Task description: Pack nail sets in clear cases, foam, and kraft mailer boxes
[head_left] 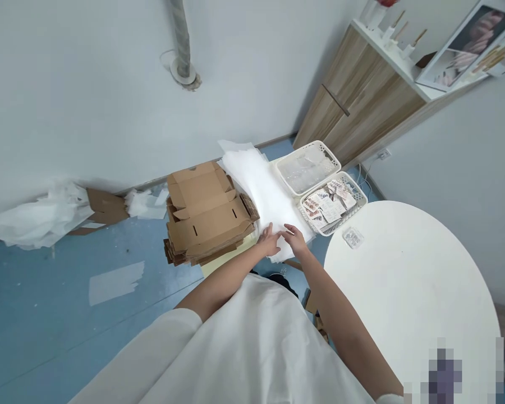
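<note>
A pile of thin white foam sheets (261, 185) lies in front of me. My left hand (269, 242) is at the near part of the pile, fingers apart, with nothing visible in it. Close beside it, my right hand (293, 238) reaches over the same sheets with its fingers spread, their tips near my left hand. Whether the fingertips press on the top sheet is too small to tell. Left of the pile, flat brown cardboard boxes (208, 193) are stacked. To the right are a white basket of clear plastic bags (309, 168) and a white basket of printed cards (330, 205).
A round white table (408, 280) stands at my right, with a small clear case (353, 238) near its edge. Behind is a wooden cabinet (362, 78) holding framed pictures. White wrapping (46, 219) and cardboard scraps (103, 210) lie on the blue floor along the wall.
</note>
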`<state>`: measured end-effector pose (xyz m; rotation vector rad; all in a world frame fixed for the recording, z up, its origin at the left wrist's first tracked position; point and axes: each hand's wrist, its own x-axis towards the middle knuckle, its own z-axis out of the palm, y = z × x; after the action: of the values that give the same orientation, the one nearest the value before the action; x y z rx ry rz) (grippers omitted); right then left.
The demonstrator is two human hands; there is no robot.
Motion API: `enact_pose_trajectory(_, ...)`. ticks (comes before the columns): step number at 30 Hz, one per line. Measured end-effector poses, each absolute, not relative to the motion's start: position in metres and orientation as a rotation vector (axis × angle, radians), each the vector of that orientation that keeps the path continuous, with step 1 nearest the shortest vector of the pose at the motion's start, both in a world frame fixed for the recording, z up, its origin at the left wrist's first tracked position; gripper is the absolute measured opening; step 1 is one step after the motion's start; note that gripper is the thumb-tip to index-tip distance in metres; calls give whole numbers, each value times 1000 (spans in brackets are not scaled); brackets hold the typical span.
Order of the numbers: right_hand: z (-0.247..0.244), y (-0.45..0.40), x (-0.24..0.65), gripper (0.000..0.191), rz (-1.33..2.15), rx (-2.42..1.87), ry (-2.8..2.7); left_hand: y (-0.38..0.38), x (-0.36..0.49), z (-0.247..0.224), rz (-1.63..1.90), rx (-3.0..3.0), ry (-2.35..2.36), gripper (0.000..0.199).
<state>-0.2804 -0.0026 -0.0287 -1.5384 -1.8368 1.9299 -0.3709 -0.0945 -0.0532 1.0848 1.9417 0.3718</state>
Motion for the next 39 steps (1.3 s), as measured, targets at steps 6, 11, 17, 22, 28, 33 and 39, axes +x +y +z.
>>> enact_pose_trajectory(6,-33,-7,-293,56,1947,-1629,-1824,-105,-375,-67,434,1107,1890,68)
enact_pose_trajectory(11,-45,-6,-294,62,1976,-1680,-1703,-107,-378,-74,453,1138,1881,64)
enact_pose_trajectory(17,-53,0,-298,62,1878,-1586,-1653,-108,-381,-76,479,1187,1885,72)
enact_pose_trajectory(22,-39,1,-305,61,1747,-1474,-1674,-110,-379,-70,566,1275,1922,72)
enact_pose_trajectory(28,-12,5,-306,82,1391,-1378,-1830,-111,-359,-47,656,1467,1941,71)
enact_pose_trajectory(33,8,20,-290,54,1141,-1358,-2110,-116,-332,-31,791,1576,1845,69)
enact_pose_trajectory(39,32,29,-249,38,856,-1234,-2206,-120,-308,-29,997,1325,1806,27)
